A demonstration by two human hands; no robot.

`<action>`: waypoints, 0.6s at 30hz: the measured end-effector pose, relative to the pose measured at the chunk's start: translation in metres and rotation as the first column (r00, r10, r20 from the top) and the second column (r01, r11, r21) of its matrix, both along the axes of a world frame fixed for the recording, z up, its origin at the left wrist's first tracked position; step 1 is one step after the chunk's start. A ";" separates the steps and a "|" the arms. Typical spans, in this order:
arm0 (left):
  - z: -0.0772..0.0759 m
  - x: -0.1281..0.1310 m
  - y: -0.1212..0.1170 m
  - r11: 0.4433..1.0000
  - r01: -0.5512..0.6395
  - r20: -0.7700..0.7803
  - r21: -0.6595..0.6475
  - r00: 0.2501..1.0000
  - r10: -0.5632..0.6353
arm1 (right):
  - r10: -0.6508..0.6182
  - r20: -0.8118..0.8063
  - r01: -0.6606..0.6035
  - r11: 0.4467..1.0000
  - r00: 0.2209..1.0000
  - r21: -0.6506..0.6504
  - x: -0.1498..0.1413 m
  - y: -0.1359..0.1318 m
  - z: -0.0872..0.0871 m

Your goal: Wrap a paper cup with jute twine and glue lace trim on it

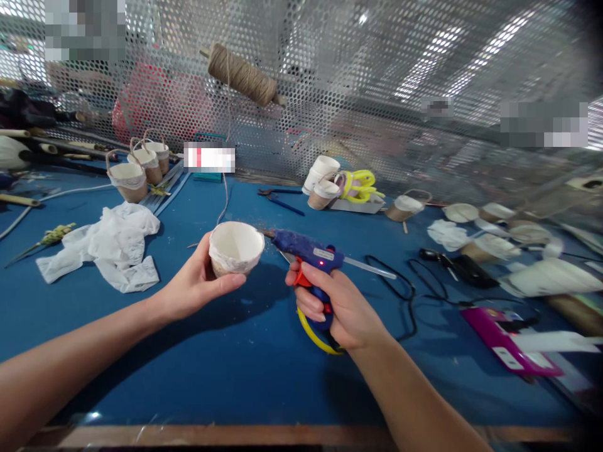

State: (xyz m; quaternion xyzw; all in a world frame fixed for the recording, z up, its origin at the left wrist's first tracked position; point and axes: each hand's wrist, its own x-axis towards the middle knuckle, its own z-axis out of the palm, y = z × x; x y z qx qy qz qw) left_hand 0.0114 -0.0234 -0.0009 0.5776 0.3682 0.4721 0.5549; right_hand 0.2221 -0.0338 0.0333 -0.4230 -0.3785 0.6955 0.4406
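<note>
My left hand (200, 279) is closed round a small paper cup (237, 248), white inside, with a crinkled whitish trim below its rim. The cup is tilted, so its open mouth shows. In my right hand (336, 298) is a blue glue gun (301, 246) with a red trigger, a small red light glowing on its body. A clear glue stick (370, 268) juts from its back end. The nozzle points left, close to the cup's right rim; whether they touch I cannot tell.
Crumpled white lace fabric (110, 242) lies left, before several handled cups (129, 182). A twine spool (242, 75) hangs on the mesh. Pliers (285, 198), yellow-handled scissors (360, 186) and stacked cups (320, 172) are at the back. A magenta power strip (494, 339) and black cord (414, 295) lie right.
</note>
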 end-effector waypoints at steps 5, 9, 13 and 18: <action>0.000 0.001 0.001 0.999 -0.034 -0.008 0.035 0.999 0.034 | -0.011 0.081 0.007 0.999 0.997 0.046 0.000 -0.001 -0.003; -0.002 0.002 0.002 0.996 -0.059 -0.016 0.063 0.998 0.061 | -0.041 0.290 -0.017 0.981 0.956 0.194 0.002 -0.002 -0.006; -0.003 0.001 0.004 0.996 -0.073 -0.030 0.060 0.997 0.074 | -0.118 0.507 -0.071 0.938 0.854 0.339 0.005 -0.003 -0.004; -0.005 0.000 0.007 0.993 -0.081 -0.050 0.081 0.995 0.085 | -0.171 0.649 -0.117 0.919 0.741 0.376 0.006 -0.005 0.002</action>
